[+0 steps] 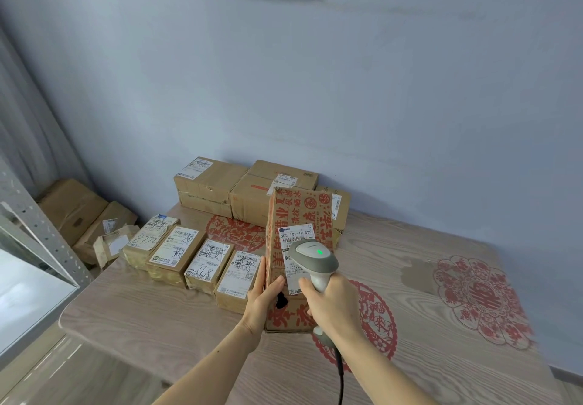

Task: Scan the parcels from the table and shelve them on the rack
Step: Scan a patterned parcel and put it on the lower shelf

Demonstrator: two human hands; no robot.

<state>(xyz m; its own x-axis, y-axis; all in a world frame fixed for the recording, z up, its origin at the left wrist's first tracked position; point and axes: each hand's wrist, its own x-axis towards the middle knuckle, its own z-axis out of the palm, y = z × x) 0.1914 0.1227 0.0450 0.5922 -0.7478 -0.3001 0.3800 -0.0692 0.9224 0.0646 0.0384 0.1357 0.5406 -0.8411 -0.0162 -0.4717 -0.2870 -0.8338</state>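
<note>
A long cardboard parcel [295, 212] with red printed characters is propped up at a tilt on the wooden table [157, 319]. My left hand [263, 294] holds its left edge, thumb on the front face. My right hand [334, 302] grips a grey and white barcode scanner [312, 258], whose green light is lit. The scanner head hovers right over the white shipping label [295, 237] on the parcel's face. The scanner's black cable [340, 376] hangs down below my wrist.
Several small labelled boxes [202, 259] lie in a row left of the held parcel. Bigger boxes [239, 190] are stacked at the back against the wall. More boxes [82, 212] sit on the floor at left. A metal rack post [38, 224] stands at far left.
</note>
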